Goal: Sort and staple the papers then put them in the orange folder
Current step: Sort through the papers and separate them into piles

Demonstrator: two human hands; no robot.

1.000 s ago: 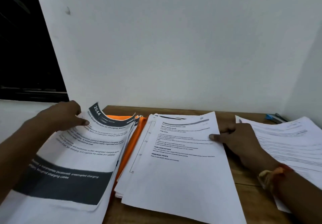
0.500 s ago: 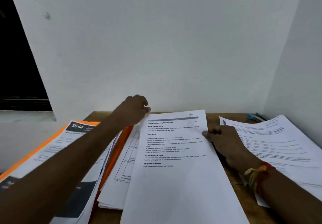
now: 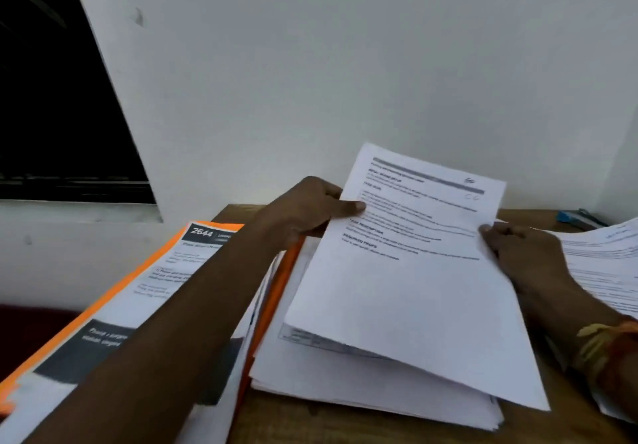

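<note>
A thick stack of white printed papers (image 3: pixel 362 385) lies on the brown wooden bench (image 3: pixel 345 426), just beside the flat orange folder (image 3: pixel 279 288) at its left. Above it a white sheet of black text (image 3: pixel 414 288) tilts up, the left hand (image 3: pixel 310 208) pinching its left edge, the right hand (image 3: pixel 518 253) its right. A small blue object (image 3: pixel 569 217) lies farther back.

The left arm (image 3: pixel 165 333) and the right arm (image 3: pixel 559 291) are bare as far as they show. A thread band (image 3: pixel 602 347), yellow and orange-red, circles the right wrist.
</note>
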